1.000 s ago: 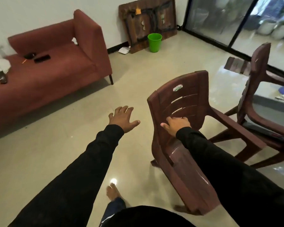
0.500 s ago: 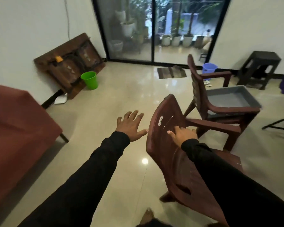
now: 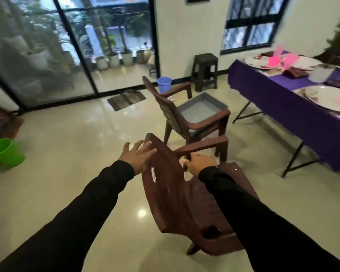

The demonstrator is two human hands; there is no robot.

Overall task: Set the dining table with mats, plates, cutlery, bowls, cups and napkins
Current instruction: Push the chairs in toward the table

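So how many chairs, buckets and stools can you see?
Chairs: 2, near chair, far chair
Buckets: 2, green bucket, blue bucket
Stools: 1, stool
Total: 5

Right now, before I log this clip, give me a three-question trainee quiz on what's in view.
1. True or false: the right hand holds the near brown chair.
2. What sits on the far chair's seat? A) grey tray B) green bucket C) plate
3. Fill in: the table wears a ____ cloth.

Key: 1 true, its grip is on the chair back's edge, while the left hand lies open by the top. 2 A, the grey tray. 3 purple.
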